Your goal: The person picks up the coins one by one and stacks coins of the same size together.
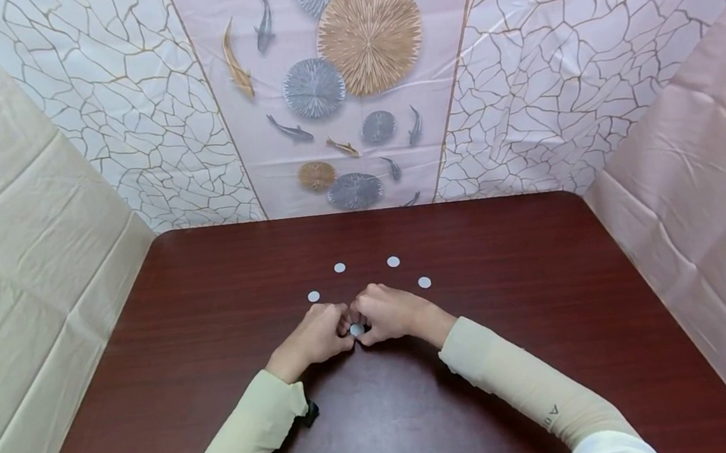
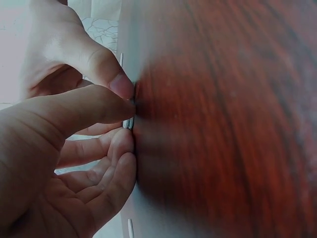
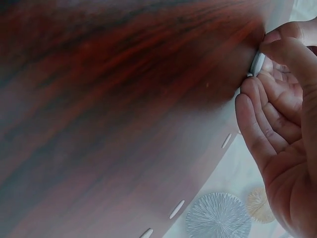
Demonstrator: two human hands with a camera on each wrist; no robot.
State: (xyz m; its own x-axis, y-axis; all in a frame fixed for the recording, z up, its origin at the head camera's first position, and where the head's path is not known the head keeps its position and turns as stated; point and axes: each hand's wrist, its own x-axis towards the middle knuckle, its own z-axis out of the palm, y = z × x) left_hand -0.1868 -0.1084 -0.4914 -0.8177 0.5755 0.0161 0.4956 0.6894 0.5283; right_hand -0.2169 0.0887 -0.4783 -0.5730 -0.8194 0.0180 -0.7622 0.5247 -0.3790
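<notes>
Low over the tabletop, a small white disc (image 1: 357, 330) sits between my two hands, which meet at their fingertips. My left hand (image 1: 317, 333) holds its left side, thumb at the near edge and curled fingers at the far edge. From the other side my right hand (image 1: 388, 313) grips it the same way, thumb tip close to the left thumb. In the left wrist view the edge of the disc (image 2: 129, 123) looks layered, partly hidden by the fingers. The right wrist view shows the pale disc (image 3: 257, 63) tilted between thumb and fingers.
Beyond the hands, more white discs lie in an arc: far left (image 1: 313, 296), back left (image 1: 339, 268), back right (image 1: 393, 261) and far right (image 1: 425, 282). The dark red wooden table (image 1: 389, 422) ends at a patterned cloth backdrop (image 1: 183, 112), with pale cloth at both sides.
</notes>
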